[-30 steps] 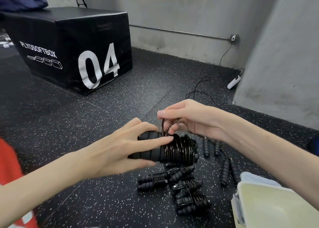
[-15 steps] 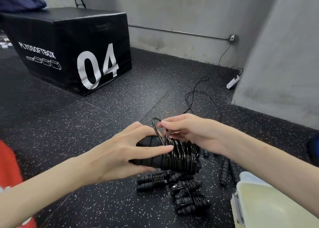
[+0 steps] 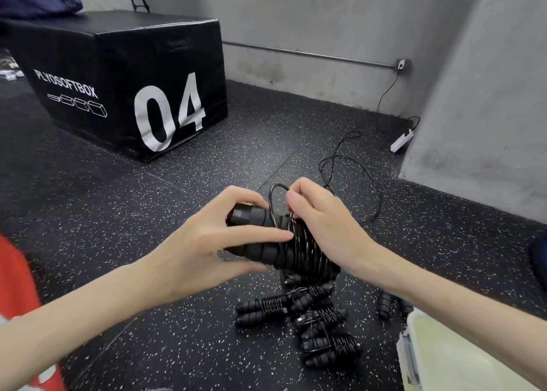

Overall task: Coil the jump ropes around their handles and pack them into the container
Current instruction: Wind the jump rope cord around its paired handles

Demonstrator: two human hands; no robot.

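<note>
My left hand [image 3: 207, 242] grips a pair of black foam jump rope handles [image 3: 251, 219] held together above the floor. Thin black rope [image 3: 307, 251] is wound in many turns round their right half. My right hand [image 3: 322, 224] pinches the rope's free loop [image 3: 273, 195] above the coil. Three coiled jump ropes [image 3: 299, 316] lie in a pile on the floor just below. A pale plastic container [image 3: 461, 361] sits open at the lower right.
A black soft box marked 04 [image 3: 124, 79] stands at the back left. Loose black cable [image 3: 349, 165] trails across the speckled rubber floor toward a white power strip [image 3: 401, 142] by the grey wall. Two uncoiled handles [image 3: 384, 304] lie beside the container.
My right hand has dropped from above the coil onto it, bringing the rope loop leftward and down over the handles. The bundle has risen slightly.
</note>
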